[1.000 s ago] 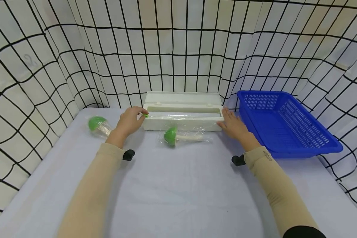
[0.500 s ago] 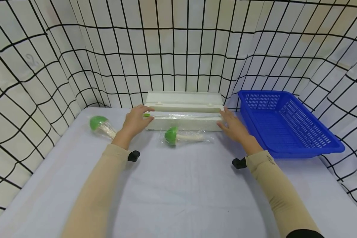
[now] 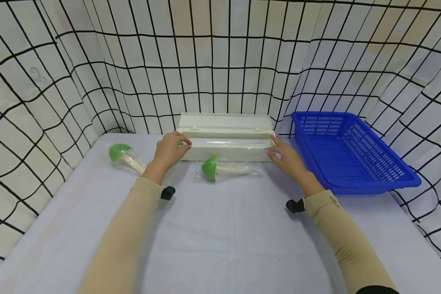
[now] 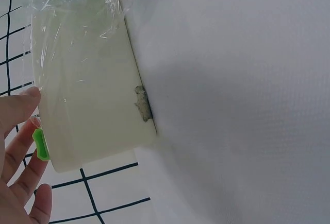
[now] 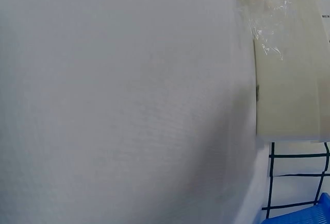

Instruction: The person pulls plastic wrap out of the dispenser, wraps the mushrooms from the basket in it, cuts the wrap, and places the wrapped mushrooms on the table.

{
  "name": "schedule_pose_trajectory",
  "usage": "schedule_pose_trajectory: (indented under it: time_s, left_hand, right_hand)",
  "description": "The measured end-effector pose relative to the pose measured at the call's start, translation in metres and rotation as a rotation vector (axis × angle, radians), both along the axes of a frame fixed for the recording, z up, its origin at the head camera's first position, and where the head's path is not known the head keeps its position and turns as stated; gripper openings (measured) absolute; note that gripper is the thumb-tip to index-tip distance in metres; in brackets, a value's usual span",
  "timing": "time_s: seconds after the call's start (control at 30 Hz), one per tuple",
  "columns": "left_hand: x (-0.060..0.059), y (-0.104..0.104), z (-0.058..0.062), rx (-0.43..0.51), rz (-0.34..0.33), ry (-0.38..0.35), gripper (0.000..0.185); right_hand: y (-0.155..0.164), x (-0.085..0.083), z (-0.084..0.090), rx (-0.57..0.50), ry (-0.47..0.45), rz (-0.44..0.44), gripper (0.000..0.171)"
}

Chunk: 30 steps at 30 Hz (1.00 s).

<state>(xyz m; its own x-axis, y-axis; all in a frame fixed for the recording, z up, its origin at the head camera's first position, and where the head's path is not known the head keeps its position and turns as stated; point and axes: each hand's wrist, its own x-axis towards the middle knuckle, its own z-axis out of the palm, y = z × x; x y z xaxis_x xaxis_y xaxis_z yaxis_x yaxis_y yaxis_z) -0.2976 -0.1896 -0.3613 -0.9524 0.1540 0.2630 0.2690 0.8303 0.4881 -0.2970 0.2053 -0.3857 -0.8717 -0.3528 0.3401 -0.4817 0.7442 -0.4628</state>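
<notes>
A long white plastic-wrap dispenser (image 3: pixel 224 153) sits at the back of the table with its lid (image 3: pixel 226 121) raised. Clear plastic wrap (image 4: pixel 77 54) hangs over its front. My left hand (image 3: pixel 169 149) pinches the wrap at the left front edge with thumb and index finger, beside a small green slide cutter (image 4: pixel 40 144). At the right end, my right hand (image 3: pixel 286 157) has its thumb and index finger apart at the dispenser's edge; the right wrist view barely shows that hand. Before the dispenser lies a green-domed item (image 3: pixel 210 168) with a pale stalk, in clear film.
A second film-wrapped item with a green dome (image 3: pixel 119 152) lies at the left, beyond the left forearm. A blue plastic basket (image 3: pixel 353 159) stands at the right. Black wire mesh (image 3: pixel 213 77) encloses the white-clothed table (image 3: pixel 220 241) at the back and sides.
My left hand has moved a little right, and its thumb and index finger have come together past the green cutter. My right thumb and fingers have shifted slightly inward at the dispenser's right end.
</notes>
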Motion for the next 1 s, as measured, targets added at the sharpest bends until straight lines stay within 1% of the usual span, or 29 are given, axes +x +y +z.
schedule_pose_trajectory:
  time_s: [0.1, 0.2, 0.33, 0.43, 0.5, 0.6, 0.73, 0.83, 1.0]
  left_hand:
    - [0.0, 0.0, 0.0, 0.009, 0.006, 0.026, 0.011]
    - [0.001, -0.001, -0.001, 0.033, 0.001, 0.051, 0.008]
    - [0.004, -0.003, -0.002, 0.054, -0.03, 0.087, 0.007]
    - [0.007, -0.003, -0.001, 0.072, -0.059, 0.106, 0.007]
    - [0.01, -0.003, 0.001, 0.095, -0.079, 0.097, 0.008]
    - [0.013, -0.003, 0.004, 0.137, -0.109, 0.07, 0.01]
    - [0.016, -0.002, 0.005, 0.167, -0.154, 0.043, 0.009]
    - [0.017, -0.003, 0.005, 0.165, -0.19, 0.021, 0.013]
    - [0.018, -0.005, 0.004, 0.147, -0.204, -0.025, 0.023]
  right_hand:
    - [0.0, 0.002, -0.003, -0.057, 0.061, 0.008, 0.021]
    - [0.001, 0.003, -0.006, -0.103, 0.107, 0.028, 0.018]
    - [0.002, 0.005, -0.009, -0.143, 0.142, 0.07, 0.018]
    - [0.003, 0.008, -0.01, -0.158, 0.148, 0.101, 0.02]
    - [0.004, 0.01, -0.011, -0.177, 0.137, 0.129, 0.022]
    - [0.005, 0.013, -0.01, -0.21, 0.087, 0.165, 0.025]
    - [0.008, 0.017, -0.011, -0.268, 0.024, 0.234, 0.024]
    - [0.01, 0.018, -0.012, -0.3, -0.01, 0.292, 0.02]
    - [0.012, 0.019, -0.012, -0.272, -0.045, 0.333, 0.021]
